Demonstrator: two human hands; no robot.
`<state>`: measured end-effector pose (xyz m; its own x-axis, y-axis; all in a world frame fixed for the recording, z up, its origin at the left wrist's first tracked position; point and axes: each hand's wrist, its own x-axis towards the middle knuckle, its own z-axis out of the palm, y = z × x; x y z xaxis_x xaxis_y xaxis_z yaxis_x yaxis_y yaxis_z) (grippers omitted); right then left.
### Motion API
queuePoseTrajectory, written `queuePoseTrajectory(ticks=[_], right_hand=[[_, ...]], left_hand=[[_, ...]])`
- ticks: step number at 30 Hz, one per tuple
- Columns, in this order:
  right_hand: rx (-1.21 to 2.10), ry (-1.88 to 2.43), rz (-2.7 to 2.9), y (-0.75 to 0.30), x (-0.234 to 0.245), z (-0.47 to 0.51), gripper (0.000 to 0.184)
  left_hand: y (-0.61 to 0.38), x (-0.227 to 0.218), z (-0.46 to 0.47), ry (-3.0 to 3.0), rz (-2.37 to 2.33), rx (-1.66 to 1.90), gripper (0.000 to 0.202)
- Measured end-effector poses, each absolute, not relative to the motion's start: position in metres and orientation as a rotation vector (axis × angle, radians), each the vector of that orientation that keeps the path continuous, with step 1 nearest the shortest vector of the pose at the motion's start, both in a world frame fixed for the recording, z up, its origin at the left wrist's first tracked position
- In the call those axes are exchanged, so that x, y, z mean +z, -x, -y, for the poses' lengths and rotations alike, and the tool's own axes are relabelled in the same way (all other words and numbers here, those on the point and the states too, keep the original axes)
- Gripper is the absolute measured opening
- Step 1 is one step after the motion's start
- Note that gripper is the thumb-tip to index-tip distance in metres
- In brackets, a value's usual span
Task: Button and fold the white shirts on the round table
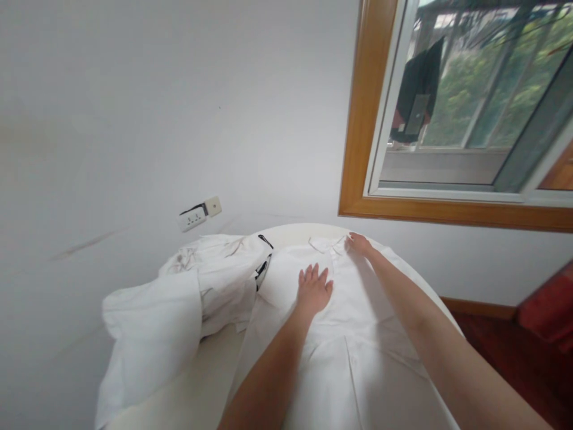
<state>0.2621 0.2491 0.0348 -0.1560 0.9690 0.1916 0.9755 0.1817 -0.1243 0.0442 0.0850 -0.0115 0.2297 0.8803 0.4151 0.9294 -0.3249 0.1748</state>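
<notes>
A white garment (358,304) lies spread over a round white table (299,230), with a seam down its middle and thin cord-like lines near its far edge. My left hand (315,289) rests flat on the cloth, palm down, fingers spread. At the garment's far edge, my right hand (357,243) has its fingers closed on the fabric; the fingertips are partly hidden. To the left of the garment sits a crumpled pile of white cloth (228,257) with black trim and brownish marks. A folded white cloth (156,316) bulges in front of that pile.
A white wall (201,107) stands right behind the table, with a power socket (192,219) above the pile. A wood-framed window (362,205) is at the upper right. Something red (548,307) shows at the right edge, above a dark red floor (487,334).
</notes>
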Motion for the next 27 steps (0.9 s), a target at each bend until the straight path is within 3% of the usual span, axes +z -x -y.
queuePoseTrajectory(ticks=[8, 13, 20, 27], right_hand=[[-0.06, 2.052, 2.184, -0.245, 0.056, -0.242, 0.031], [-0.263, 1.814, 2.257, -0.245, 0.072, -0.203, 0.032], [-0.516, 1.363, 2.553, -0.262, 0.07, -0.107, 0.026], [-0.476, 1.454, 2.565, -0.258, 0.048, -0.03, 0.022]], left_hand=[[-0.043, -0.01, -0.083, 2.363, 1.754, -0.73, 0.048], [-0.042, -0.008, -0.087, 2.341, 1.833, -0.792, 0.061], [-0.04, 0.016, -0.084, 2.008, 1.951, -1.155, 0.077], [-0.032, 0.039, -0.075, 2.145, 1.731, -0.991, 0.064]])
